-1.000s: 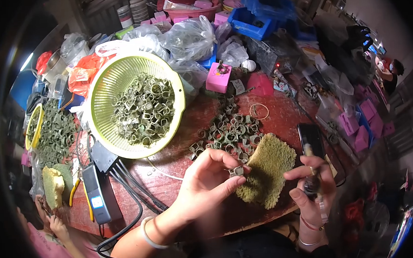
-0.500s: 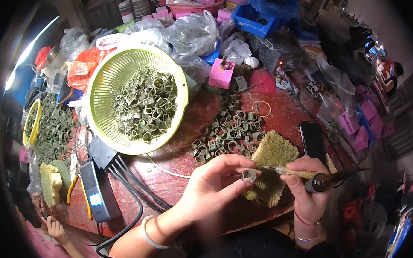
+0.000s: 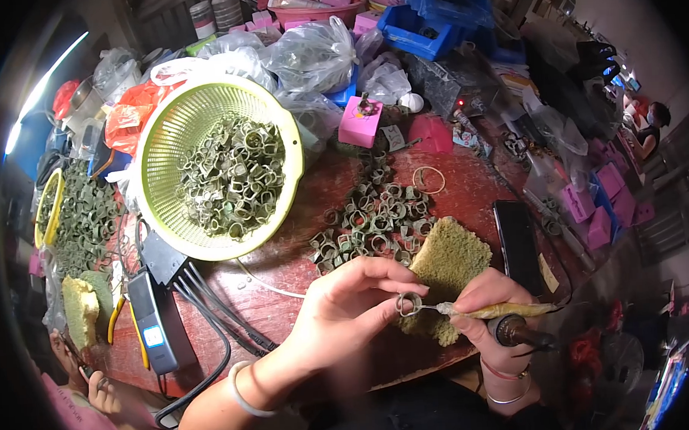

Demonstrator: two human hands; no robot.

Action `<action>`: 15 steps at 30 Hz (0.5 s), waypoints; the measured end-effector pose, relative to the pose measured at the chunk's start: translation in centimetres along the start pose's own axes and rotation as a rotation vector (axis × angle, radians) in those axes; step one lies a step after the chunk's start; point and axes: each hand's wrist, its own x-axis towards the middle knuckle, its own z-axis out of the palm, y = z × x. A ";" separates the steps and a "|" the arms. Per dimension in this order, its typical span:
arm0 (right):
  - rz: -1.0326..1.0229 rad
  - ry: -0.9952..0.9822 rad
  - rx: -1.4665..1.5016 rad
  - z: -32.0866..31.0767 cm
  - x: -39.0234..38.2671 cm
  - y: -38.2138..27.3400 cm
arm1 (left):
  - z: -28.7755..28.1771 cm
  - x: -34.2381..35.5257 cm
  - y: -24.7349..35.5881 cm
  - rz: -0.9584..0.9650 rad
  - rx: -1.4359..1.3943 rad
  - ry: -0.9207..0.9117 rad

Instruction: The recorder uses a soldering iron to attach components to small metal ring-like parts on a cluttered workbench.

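My left hand (image 3: 356,295) pinches a small grey-green ring (image 3: 408,304) between thumb and fingertips. In my right hand (image 3: 491,305) is a thin-tipped tool (image 3: 502,310) with a yellowish wrapped handle, and its metal tip reaches the ring. A dark cylindrical handle (image 3: 523,334) also sticks out at my right palm; what it belongs to is partly hidden. Just beyond my hands lies a rough yellow-green sponge (image 3: 455,252) on the red table. A loose pile of similar rings (image 3: 375,214) spreads past my left fingers.
A pale green basket (image 3: 296,163) full of rings stands left of centre. A black phone (image 3: 517,246) lies right of the sponge. Black cables (image 3: 222,320) run from a dark box (image 3: 163,323) past my left forearm. Another person's hands (image 3: 98,391) work at lower left.
The ring has turned so its opening shows, and the tool's tip has come to it. My right hand has shifted slightly left, with the tool handle lying flatter. The whole view has shifted a little.
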 end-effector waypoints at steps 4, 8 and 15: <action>-0.086 0.058 -0.241 -0.1 0.1 0.7 | 0.0 0.0 0.0 -0.022 -0.042 -0.013; -0.052 0.001 -0.038 0.1 -0.1 0.7 | 0.1 0.1 0.2 -0.029 -0.045 -0.017; -0.064 0.046 -0.130 -0.1 -0.2 0.9 | 0.1 0.0 0.1 -0.019 -0.058 -0.006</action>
